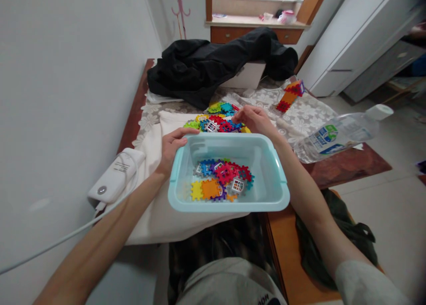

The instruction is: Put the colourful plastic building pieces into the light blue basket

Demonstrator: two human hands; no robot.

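Looking down from a head camera, a seated person works at a table covered with a white cloth (156, 216) and a lace-patterned tablecloth (299, 114). At the centre sits a light blue plastic bin (276, 194), already holding a shallow layer of interlocking plastic building tiles (221, 180) in red, orange, yellow, blue and purple.

The left hand (171, 147) wraps the bin's far left corner at about 10 o'clock, thumb lying along the rim, steadying it. The right hand (254, 118) reaches past the bin's far edge at 12 o'clock into a loose pile of tiles (216, 120) on the cloth. Its fingers are curled and pinched narrow over the pile; whether a tile is actually caught between them cannot be told.

A small stacked tile tower (290, 96) stands on the tablecloth at 1 o'clock. A clear water bottle (336, 134) lies on its side at 3 o'clock. A white power bank with a cable (115, 176) rests at 9 o'clock, and a black jacket (213, 63) is heaped at the far end.

Judging by the part-filled bin, the step in hand seems to be gathering tiles from the pile into the bin. The next move would call for a secure pinch on one or several tiles, then lifting them back over the rim while the left hand holds the bin firm.
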